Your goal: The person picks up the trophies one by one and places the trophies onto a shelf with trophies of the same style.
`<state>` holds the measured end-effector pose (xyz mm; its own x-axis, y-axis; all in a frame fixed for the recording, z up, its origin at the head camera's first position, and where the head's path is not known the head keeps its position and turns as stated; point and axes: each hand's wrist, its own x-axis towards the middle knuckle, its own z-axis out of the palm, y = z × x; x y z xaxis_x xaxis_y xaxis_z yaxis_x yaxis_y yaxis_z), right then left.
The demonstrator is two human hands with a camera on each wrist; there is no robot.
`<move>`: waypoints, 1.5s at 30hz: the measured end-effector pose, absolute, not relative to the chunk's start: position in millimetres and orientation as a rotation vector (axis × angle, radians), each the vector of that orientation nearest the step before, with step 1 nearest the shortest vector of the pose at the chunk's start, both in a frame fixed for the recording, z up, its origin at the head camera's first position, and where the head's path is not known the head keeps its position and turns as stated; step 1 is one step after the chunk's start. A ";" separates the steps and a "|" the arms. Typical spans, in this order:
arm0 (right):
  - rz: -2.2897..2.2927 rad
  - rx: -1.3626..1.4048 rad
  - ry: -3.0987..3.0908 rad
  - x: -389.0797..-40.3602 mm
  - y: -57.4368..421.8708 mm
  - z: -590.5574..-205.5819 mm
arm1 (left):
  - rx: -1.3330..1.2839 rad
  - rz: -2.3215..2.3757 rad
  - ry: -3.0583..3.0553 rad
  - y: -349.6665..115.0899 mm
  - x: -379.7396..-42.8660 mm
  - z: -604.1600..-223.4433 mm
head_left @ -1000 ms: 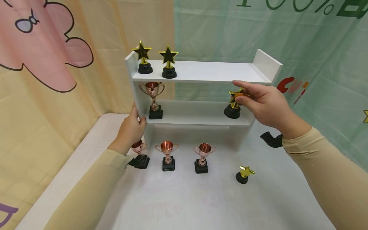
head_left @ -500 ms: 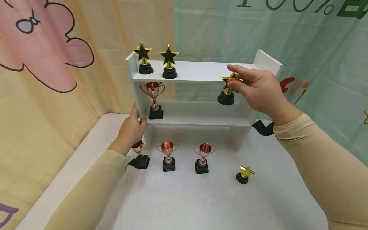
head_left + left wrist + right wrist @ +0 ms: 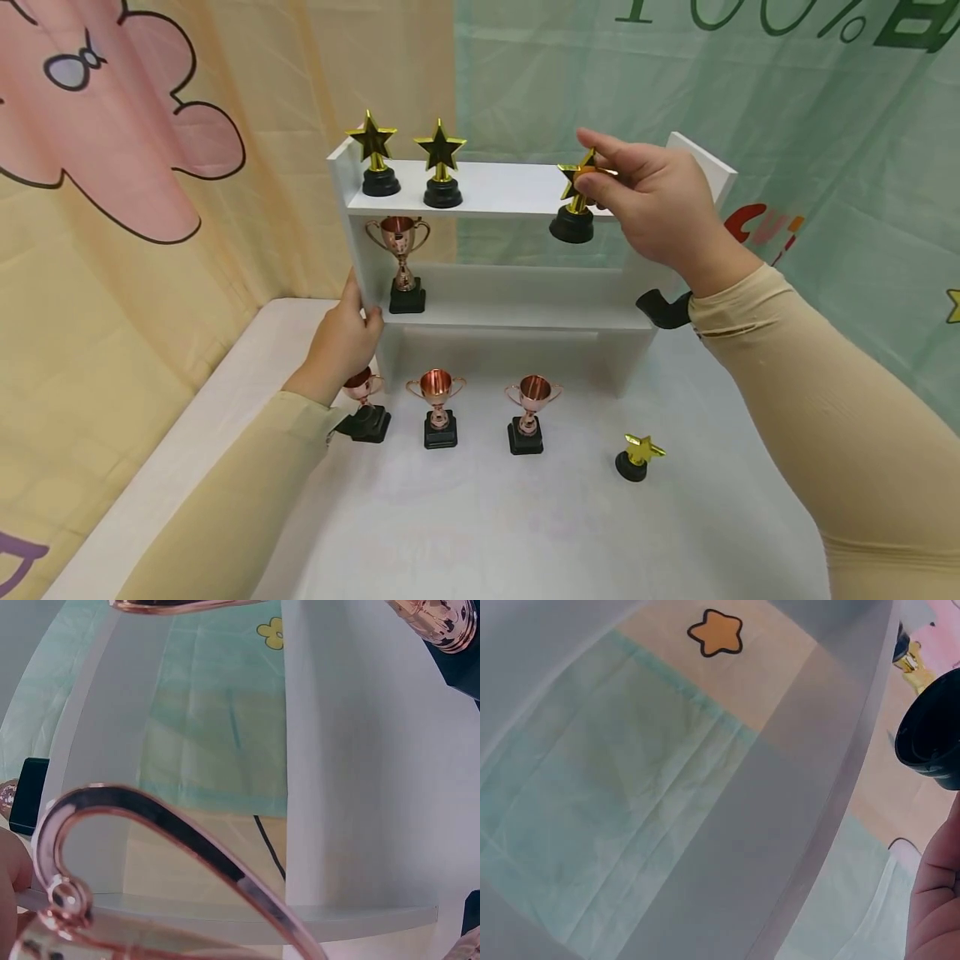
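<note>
My right hand [image 3: 663, 204] pinches a gold star trophy [image 3: 573, 223] by its star, between thumb and fingers. The trophy is upright, its black round base overlapping the top shelf's front edge in the head view. In the right wrist view that base [image 3: 930, 739] shows beside the palm [image 3: 936, 892]. With my left hand [image 3: 339, 343] I grip the left side panel of a white shelf unit [image 3: 517, 310]. Two star trophies [image 3: 441, 193] stand at the top shelf's left end. Below them, a copper cup trophy [image 3: 407, 296] is on the middle shelf.
Before the unit on the white table [image 3: 480, 533] stand two copper cups [image 3: 440, 429] [image 3: 526, 436]. A third cup [image 3: 367, 423] is partly hidden by my left wrist. Another star trophy [image 3: 633, 467] stands front right. Printed curtains [image 3: 555, 75] hang behind.
My right hand has lifted the star trophy and moved it leftward, from in front of the middle shelf to the top shelf's edge. The left hand has stayed on the side panel.
</note>
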<state>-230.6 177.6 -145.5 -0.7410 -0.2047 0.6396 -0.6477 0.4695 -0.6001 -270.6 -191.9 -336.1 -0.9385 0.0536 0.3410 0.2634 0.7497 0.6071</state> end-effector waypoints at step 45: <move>1.303 0.663 -2.280 -291.0 111.6 -142.9 | -0.249 -0.952 -2.627 -192.1 -273.0 -339.2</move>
<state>-291.0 111.6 -142.9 -0.7932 -0.1908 0.5783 -0.5951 0.4445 -0.6696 -273.0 -192.1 -339.2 -0.9287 0.0496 0.3675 0.2735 0.7609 0.5885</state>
